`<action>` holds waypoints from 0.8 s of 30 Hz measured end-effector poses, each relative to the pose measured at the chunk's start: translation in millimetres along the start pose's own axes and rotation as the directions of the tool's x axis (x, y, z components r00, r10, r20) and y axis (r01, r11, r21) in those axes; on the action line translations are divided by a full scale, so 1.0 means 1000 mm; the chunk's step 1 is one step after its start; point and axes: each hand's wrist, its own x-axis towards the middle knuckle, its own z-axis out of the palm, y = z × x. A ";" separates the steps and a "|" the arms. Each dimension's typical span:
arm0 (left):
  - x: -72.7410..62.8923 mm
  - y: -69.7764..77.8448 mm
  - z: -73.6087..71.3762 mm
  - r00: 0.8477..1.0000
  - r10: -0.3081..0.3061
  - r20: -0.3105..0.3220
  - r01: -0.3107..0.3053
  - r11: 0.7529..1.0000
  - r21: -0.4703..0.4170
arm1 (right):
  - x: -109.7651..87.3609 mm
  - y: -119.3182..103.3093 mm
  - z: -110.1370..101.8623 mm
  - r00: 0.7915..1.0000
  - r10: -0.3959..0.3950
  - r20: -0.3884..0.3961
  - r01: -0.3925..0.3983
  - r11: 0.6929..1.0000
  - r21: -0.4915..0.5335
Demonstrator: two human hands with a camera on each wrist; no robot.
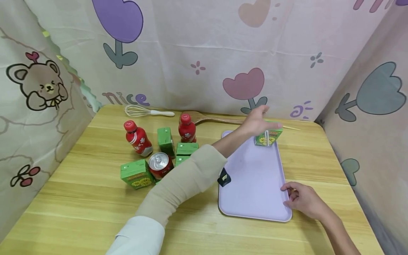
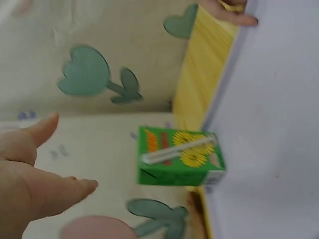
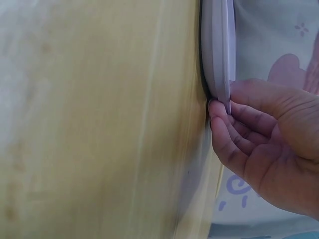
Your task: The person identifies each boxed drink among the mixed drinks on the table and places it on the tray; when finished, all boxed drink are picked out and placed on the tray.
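With a green carton (image 1: 270,139) stood at the one o'clock corner of the tray (image 1: 255,177), loading seems in hand: the left hand (image 1: 259,122) is spread clear of it, the four o'clock rim is pinched by the right hand (image 1: 304,200), and another carton (image 1: 137,173) from nine o'clock is likely wanted.
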 end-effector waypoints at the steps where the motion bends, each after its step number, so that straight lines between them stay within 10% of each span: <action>1: -0.006 0.004 -0.002 1.000 0.009 0.008 -0.009 1.000 0.006 | 0.000 0.000 0.000 1.000 -0.001 -0.001 0.001 1.000 -0.002; 12: -0.075 0.021 -0.038 0.965 0.217 0.146 -0.236 0.963 0.131 | 0.002 -0.001 0.001 1.000 0.013 -0.005 -0.013 1.000 0.014; 24: -0.141 -0.008 -0.090 0.968 0.252 0.017 -0.252 0.966 0.054 | 0.000 -0.002 0.001 1.000 0.024 -0.007 -0.024 1.000 -0.011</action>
